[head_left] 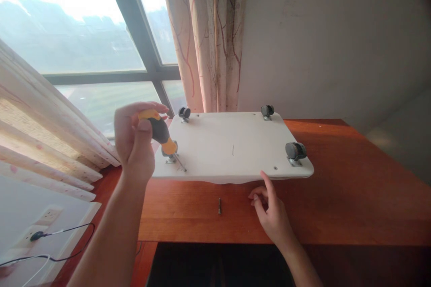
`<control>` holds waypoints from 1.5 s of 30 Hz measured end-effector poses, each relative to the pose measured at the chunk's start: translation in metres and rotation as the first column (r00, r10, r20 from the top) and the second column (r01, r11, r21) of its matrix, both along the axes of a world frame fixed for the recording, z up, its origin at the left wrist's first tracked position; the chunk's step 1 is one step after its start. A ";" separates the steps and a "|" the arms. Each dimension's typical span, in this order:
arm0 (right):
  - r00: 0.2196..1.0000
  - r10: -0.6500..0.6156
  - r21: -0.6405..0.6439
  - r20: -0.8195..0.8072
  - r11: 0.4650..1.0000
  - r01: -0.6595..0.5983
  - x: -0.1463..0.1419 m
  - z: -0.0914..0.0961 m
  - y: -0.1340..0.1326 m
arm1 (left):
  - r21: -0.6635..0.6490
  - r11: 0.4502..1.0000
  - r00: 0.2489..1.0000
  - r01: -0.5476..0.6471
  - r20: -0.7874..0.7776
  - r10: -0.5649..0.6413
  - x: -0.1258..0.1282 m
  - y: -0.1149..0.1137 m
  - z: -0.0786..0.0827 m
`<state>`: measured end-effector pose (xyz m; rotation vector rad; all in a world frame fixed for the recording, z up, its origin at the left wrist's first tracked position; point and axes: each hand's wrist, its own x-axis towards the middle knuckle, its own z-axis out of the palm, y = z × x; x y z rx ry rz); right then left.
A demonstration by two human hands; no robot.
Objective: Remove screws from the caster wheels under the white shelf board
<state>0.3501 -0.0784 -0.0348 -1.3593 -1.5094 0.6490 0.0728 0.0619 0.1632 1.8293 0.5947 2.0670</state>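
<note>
While the left grip (134, 149) clasps a screwdriver (160, 132), the right (273, 210), empty, borders the panel (208, 143).

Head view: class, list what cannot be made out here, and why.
All in the head view:
Screwdriver tip: too small to tell whether it sits in a screw; part of the handle is hidden by the left hand.
Near-left caster: partly hidden by the screwdriver.
Small metal piece: too small to identify.
Dark object: cut off by the bottom edge.
</note>
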 end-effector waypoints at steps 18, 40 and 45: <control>1.000 0.009 0.011 -0.006 1.000 -0.009 0.000 -0.001 0.000 | 0.118 0.983 0.986 -0.143 -0.070 0.152 -0.004 0.006 0.001; 1.000 0.005 0.001 0.010 1.000 -0.005 0.000 0.003 -0.001 | -0.068 0.989 0.988 -0.133 -0.086 0.127 -0.007 -0.002 0.002; 1.000 0.011 -0.007 -0.002 1.000 -0.011 0.000 0.002 -0.001 | -0.143 0.990 1.000 0.015 0.012 -0.014 -0.008 -0.004 0.002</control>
